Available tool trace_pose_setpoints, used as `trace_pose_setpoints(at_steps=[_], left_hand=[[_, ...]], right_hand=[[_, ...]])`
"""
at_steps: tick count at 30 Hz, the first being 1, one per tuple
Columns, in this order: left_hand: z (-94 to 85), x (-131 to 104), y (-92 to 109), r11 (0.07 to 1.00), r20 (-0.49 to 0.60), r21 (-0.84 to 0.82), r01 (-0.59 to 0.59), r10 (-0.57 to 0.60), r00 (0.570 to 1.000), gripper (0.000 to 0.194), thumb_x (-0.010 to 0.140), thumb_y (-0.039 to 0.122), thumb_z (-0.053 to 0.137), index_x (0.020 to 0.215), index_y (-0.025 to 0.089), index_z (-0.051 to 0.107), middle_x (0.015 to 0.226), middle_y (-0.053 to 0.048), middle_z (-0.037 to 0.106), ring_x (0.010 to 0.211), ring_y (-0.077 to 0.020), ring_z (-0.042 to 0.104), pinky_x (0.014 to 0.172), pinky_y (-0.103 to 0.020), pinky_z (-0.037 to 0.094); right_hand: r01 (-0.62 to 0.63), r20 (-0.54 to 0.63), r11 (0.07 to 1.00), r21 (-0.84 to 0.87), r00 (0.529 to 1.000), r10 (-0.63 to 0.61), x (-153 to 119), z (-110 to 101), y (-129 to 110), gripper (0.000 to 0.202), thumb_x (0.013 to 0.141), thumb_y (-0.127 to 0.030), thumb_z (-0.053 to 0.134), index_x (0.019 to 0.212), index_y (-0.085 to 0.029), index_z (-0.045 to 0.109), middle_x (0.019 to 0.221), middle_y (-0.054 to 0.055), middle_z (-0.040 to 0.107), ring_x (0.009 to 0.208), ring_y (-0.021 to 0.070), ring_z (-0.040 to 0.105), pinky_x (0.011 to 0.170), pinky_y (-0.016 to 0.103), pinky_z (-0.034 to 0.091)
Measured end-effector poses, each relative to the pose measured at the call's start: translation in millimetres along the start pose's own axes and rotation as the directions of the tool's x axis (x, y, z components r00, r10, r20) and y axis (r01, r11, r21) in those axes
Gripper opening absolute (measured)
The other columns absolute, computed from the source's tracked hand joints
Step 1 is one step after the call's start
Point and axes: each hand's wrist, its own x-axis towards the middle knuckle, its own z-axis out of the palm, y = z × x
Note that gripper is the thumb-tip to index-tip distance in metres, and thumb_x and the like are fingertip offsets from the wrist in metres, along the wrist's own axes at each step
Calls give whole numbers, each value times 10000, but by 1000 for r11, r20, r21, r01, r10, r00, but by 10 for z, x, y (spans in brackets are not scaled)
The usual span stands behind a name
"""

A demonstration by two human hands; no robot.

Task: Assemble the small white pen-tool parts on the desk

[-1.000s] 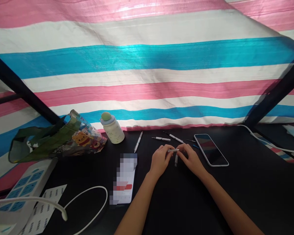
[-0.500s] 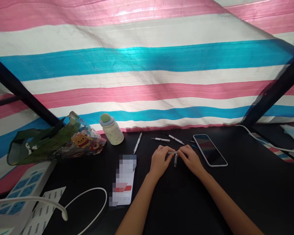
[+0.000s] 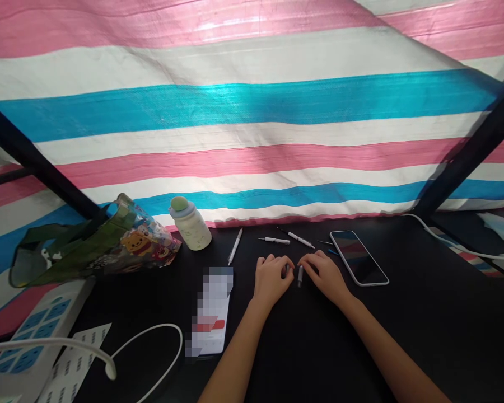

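Left hand: fingers curled in a narrow grip on a small grey part, mostly hidden; the hand is over the middle of the black desk.
Right hand: thumb and forefinger narrowly spaced; the hand is just beside the cylinder; whether it holds anything cannot be told.
Cylinder: short grey tube, lying on the desk between the hands.
Pens: a slim white pen toward the back edge, left of the hands; a white pen body with a thin tip and a white pen with a dark tip beyond the hands.
Small parts: thin dark rod and narrow blue piece, beside the white-edged phone, right of the hands.
Lit phone: flat phone with a blurred screen, left of the left forearm.
Back-left corner: cream bottle with green cap, upright, beside a green printed bag.
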Motion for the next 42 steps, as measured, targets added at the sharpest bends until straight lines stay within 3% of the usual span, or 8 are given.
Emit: trace_pose_setpoints(at_steps=[6,16,20,26,39,42], left_hand=[[8,2,10,1000,39,21,7,-8,999,148,844,272,464,773,233,589,624,25,588,722,-160,496,703,-312,276],[-6,21,-19,997,3,-56,43,-43,999,137,849,268,472,910,270,594,619,35,568,706,-150,525,650,-278,320],[1,26,-46,994,-44,-77,75,-78,996,151,846,233,471,955,267,571,650,38,568,713,-141,540,646,-264,334],[16,33,-89,987,-77,-86,132,-139,987,190,852,203,439,992,257,555,724,25,605,792,-152,552,694,-271,354],[14,32,-100,984,-89,-112,140,-150,985,174,860,211,442,981,264,555,741,34,619,791,-150,558,681,-270,352],[-9,30,-60,984,-82,-162,77,-91,992,161,866,277,467,1007,260,544,760,38,637,818,-156,553,719,-284,360]], right_hand=[[72,68,993,-91,995,-66,1,45,-2,232,886,-308,407,764,-237,592,709,13,626,752,191,505,656,310,341],[8,59,991,-135,998,0,-17,74,2,133,789,-324,528,711,-216,520,618,-7,559,673,171,510,613,287,310],[-70,54,996,-56,996,73,-10,69,42,78,789,-275,492,833,-218,523,667,-8,583,696,176,530,640,296,343],[-79,18,991,104,997,78,5,80,114,217,815,-254,423,995,-236,545,694,-5,605,687,171,560,655,295,405],[-79,-14,989,122,997,81,8,112,127,223,803,-254,439,1007,-220,523,713,5,607,743,186,583,711,320,429],[-96,-33,975,199,994,105,6,119,120,208,782,-269,464,983,-214,474,736,5,610,740,182,595,708,315,437]])
